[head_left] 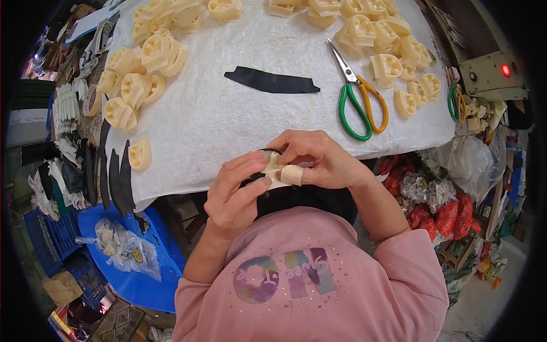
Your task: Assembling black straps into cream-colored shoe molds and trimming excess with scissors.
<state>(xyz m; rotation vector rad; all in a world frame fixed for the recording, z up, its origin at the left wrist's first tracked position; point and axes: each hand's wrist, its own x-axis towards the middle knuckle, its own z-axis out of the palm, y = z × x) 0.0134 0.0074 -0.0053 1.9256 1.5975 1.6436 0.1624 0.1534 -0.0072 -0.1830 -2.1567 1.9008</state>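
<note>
Close to my body, at the table's near edge, both hands grip a small cream moulded piece (274, 166). Black material shows along its edge; how far it wraps around is hidden by my fingers. My left hand (232, 191) holds the piece from the left, fingers bent over it. From the right, my right hand (325, 158) pinches it, with a beige cover on the thumb. Farther up the table lies a loose black strip (272, 81). To its right rest scissors (356, 85) with one green and one yellow handle, blades apart.
Several cream moulded pieces (162, 52) are heaped along the far and side parts of the white-covered table (211, 122). Black strips (121, 179) hang over its left edge. A blue tub (165, 279) with plastic bags stands lower left. Red bags (450, 216) lie at right.
</note>
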